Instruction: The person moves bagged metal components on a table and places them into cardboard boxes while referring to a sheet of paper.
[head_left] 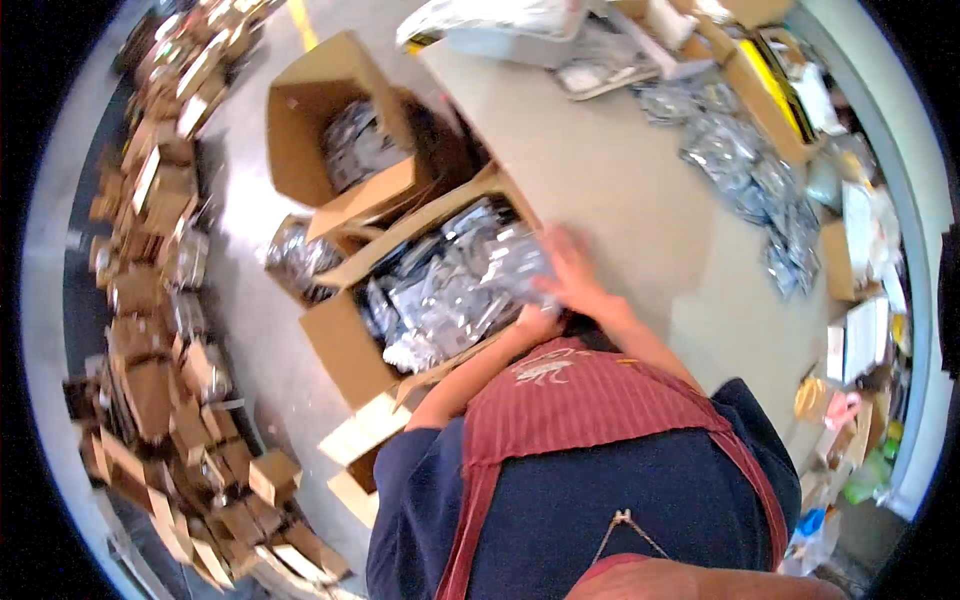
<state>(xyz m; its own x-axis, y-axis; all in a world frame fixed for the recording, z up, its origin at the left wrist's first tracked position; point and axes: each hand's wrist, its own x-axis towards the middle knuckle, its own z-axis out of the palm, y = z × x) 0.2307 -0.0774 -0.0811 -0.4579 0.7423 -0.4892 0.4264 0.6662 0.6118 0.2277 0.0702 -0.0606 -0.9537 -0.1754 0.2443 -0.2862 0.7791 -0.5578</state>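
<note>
My left hand (541,321) is closed at the near edge of a clear plastic bag (515,268), over the right side of an open cardboard box. My right hand (572,268) grips the bag's right edge, its fingers blurred by motion. What the bag contains is too smeared to make out. Beneath it, many shiny grey plastic packets (435,300) fill the cardboard box (345,345), whose flaps are folded outward. The box stands against the left edge of a pale table (590,170).
A taller open carton (300,150) with similar packets stands beyond the box. Loose packets (735,160) trail along the table's right side, near a carton with a yellow strip (772,90). A white bin (510,40) sits at the table's far end. Heaped small cartons (150,385) line the left floor.
</note>
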